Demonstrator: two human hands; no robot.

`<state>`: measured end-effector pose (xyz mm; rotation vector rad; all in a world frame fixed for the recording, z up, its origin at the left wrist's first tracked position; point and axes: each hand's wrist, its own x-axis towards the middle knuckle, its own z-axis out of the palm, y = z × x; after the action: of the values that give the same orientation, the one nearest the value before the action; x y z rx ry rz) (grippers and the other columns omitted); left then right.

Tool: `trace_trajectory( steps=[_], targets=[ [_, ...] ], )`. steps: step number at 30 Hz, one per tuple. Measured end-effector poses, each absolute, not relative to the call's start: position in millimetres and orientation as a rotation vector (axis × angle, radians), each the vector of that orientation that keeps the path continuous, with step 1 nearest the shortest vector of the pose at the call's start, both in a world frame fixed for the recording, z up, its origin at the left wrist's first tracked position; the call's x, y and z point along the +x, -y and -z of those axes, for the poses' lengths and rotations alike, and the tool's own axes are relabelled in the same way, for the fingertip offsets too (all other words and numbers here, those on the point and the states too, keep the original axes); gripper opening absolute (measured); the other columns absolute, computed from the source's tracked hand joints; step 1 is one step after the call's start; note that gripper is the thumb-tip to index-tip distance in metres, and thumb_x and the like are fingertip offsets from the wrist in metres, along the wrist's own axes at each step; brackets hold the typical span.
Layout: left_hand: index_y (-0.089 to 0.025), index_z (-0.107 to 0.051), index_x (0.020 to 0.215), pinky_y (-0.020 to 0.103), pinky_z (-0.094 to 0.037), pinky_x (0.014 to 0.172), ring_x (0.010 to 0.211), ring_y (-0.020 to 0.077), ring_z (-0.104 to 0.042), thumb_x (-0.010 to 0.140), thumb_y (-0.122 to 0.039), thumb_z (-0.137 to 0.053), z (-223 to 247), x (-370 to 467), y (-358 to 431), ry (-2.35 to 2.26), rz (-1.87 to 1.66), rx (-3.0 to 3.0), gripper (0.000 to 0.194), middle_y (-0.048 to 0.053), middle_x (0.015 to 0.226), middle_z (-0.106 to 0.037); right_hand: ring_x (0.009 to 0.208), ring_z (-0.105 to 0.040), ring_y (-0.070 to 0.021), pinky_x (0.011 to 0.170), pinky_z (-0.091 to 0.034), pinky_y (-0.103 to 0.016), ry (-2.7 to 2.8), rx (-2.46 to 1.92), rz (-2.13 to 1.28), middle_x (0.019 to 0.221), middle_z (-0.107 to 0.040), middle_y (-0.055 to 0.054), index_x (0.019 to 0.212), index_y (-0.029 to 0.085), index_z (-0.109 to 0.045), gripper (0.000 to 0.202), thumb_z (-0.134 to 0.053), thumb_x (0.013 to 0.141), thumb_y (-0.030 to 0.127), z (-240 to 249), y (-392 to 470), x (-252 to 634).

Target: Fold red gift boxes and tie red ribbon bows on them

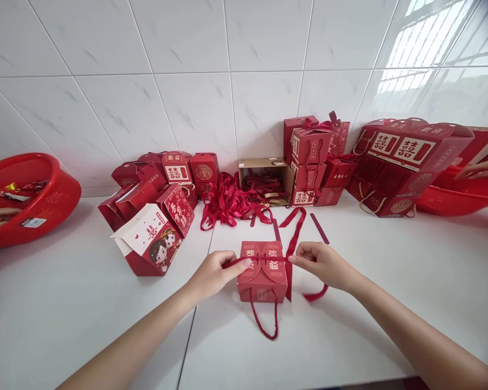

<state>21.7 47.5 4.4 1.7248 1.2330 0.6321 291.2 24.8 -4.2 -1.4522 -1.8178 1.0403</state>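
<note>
Pinching red ribbon [282, 259] in closed fingers [241, 265], left hand [216, 272], right hand [324, 264]; white table [341, 341] below, tiled wall [191, 38] behind.

- Back wall [191, 38] is all big white glossy tiles with faint grey streaks, kinda marble-looking, and thin darker grout lines [230, 108].
- Pretty bright in here, with a barred, window-like reflection [415, 49] shining off the tiles at upper right. Can't make out the window itself.
- White tabletop [85, 314] runs right along the wall, smooth and plain, soft shadows on it.
- Dark seam [187, 341] cuts across it toward the front.
- Only a dark sliver shows past the front edge, too little to tell what it is.
</note>
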Motion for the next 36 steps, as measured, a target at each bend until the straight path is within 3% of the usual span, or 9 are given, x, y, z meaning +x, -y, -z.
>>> trace_trajectory(
  steps=[3, 6, 11, 15, 19, 23, 27, 31, 36],
  targets=[
    [-0.020, -0.039, 0.056, 0.025, -0.030, 0.055, 0.057, 0.0120, -0.036, 0.081, -0.061, -0.054, -6.2, 14.8, -50.2, -1.252, -0.626, 1.714, 0.050, -0.006, 0.057, -0.033, 0.052, -0.022, -0.0075, 0.048, -0.020, -0.023, 1.823, -1.345, -1.082, 0.056, -0.028, 0.009, 0.064, 0.020, -0.041, 0.047, -0.058, 0.085, 0.058, 3.7, -25.2, 301.7],
    [-0.020, -0.052, 0.069, 0.024, -0.027, 0.053, 0.055, 0.0125, -0.035, 0.087, -0.053, -0.045, -5.5, 8.3, -55.2, -1.304, -0.584, 1.674, 0.038, -0.006, 0.057, -0.037, 0.052, -0.020, -0.0076, 0.047, -0.019, -0.023, 1.785, -1.273, -1.110, 0.057, -0.027, 0.009, 0.064, 0.021, -0.037, 0.047, -0.056, 0.086, 0.058, 3.4, -23.5, 304.8],
    [-0.018, -0.067, 0.076, 0.022, -0.024, 0.049, 0.050, 0.0112, -0.039, 0.072, -0.032, -0.062, -22.9, -2.9, -64.6, -1.251, -0.298, 1.592, 0.016, -0.005, 0.054, -0.049, 0.055, -0.025, -0.0086, 0.048, -0.026, -0.022, 1.841, -1.176, -0.942, 0.064, -0.029, 0.007, 0.071, 0.022, -0.036, 0.032, -0.056, 0.089, 0.041, -3.9, -17.1, 307.7],
    [-0.017, -0.074, 0.072, 0.022, -0.027, 0.047, 0.046, 0.0091, -0.040, 0.067, -0.034, -0.070, -48.9, -0.3, -59.8, -1.024, -0.083, 1.530, 0.017, -0.003, 0.053, -0.053, 0.053, -0.027, -0.0087, 0.049, -0.026, -0.024, 2.033, -1.176, -0.430, 0.063, -0.030, 0.004, 0.055, 0.019, -0.028, 0.040, -0.057, 0.082, 0.024, -6.6, -12.3, 304.6],
    [-0.018, -0.078, 0.089, 0.022, -0.019, 0.044, 0.043, 0.0064, -0.028, 0.077, -0.043, -0.067, -57.1, 18.1, -44.6, -0.870, -0.259, 1.403, 0.031, -0.005, 0.048, -0.042, 0.051, -0.028, -0.0094, 0.047, -0.026, -0.025, 1.745, -1.217, 0.071, 0.060, -0.034, 0.002, 0.048, 0.018, -0.041, 0.041, -0.059, 0.083, 0.025, -12.2, -10.2, 290.1],
    [-0.018, -0.076, 0.095, 0.022, -0.020, 0.043, 0.047, 0.0060, -0.026, 0.082, -0.041, -0.064, -53.3, 43.2, -24.6, -0.917, -0.620, 1.345, 0.029, -0.002, 0.060, -0.047, 0.051, -0.034, -0.0094, 0.045, -0.029, -0.024, 1.700, -1.080, -0.321, 0.059, -0.038, 0.002, 0.051, 0.017, -0.057, 0.040, -0.065, 0.083, 0.038, -28.0, -7.5, 274.1],
    [-0.025, -0.075, 0.102, 0.025, -0.044, 0.056, 0.065, 0.0128, -0.048, 0.085, -0.028, -0.058, -42.7, 63.9, -7.6, -1.034, -0.832, 1.698, 0.024, 0.004, 0.085, -0.055, 0.056, -0.042, -0.0103, 0.048, -0.036, -0.023, 1.740, -1.097, -0.824, 0.065, -0.043, 0.001, 0.060, 0.018, -0.071, 0.033, -0.073, 0.076, 0.047, -34.0, -6.5, 260.0],
    [-0.028, -0.071, 0.111, 0.033, -0.055, 0.077, 0.089, 0.0196, -0.059, 0.086, -0.014, -0.051, -20.5, 69.9, -3.8, -0.996, -0.997, 2.077, 0.034, 0.008, 0.109, -0.053, 0.060, -0.041, -0.0107, 0.051, -0.037, -0.023, 1.790, -1.171, -0.967, 0.065, -0.042, 0.002, 0.062, 0.019, -0.072, 0.015, -0.075, 0.072, 0.030, -28.0, -9.4, 252.8],
    [-0.027, -0.070, 0.106, 0.031, -0.054, 0.068, 0.075, 0.0143, -0.055, 0.088, -0.007, -0.045, -2.6, 58.8, -17.8, -0.760, -1.039, 2.276, 0.036, 0.010, 0.117, -0.050, 0.059, -0.040, -0.0087, 0.049, -0.032, -0.021, 1.863, -1.259, -1.103, 0.071, -0.043, 0.003, 0.053, 0.017, -0.052, 0.016, -0.062, 0.066, 0.014, -27.7, -15.2, 254.7]
  ],
)
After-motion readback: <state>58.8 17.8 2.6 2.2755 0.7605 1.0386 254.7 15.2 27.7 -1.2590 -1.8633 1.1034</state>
